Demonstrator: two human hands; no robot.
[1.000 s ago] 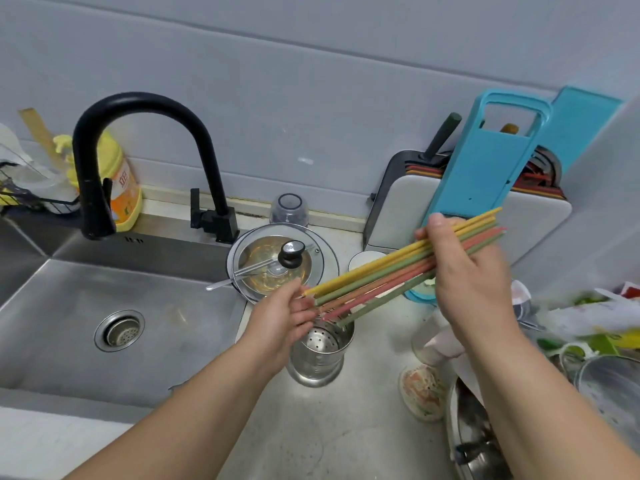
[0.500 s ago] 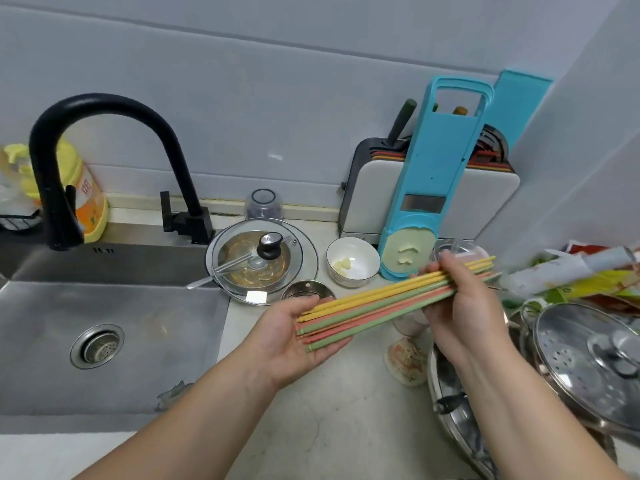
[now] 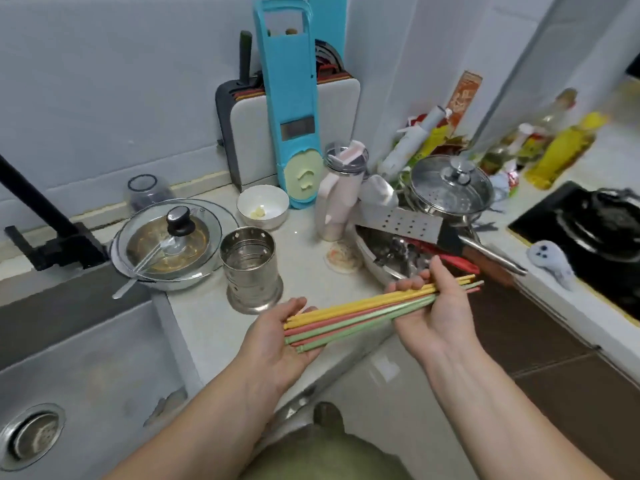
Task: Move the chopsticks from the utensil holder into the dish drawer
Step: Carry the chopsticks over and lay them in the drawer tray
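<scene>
Currently the chopsticks (image 3: pixel 374 308), a yellow, pink and green bundle, lie level across both hands just off the front edge of the tabletop (image 3: pixel 304 237). Left hand (image 3: pixel 277 337) is palm-up, grip loose under the thick ends; right hand (image 3: pixel 434 306) has its grip curled around the thin ends. Utensil holder (image 3: pixel 250 268) stands upright on the tabletop just behind the left hand, nothing in it that I can see.
</scene>
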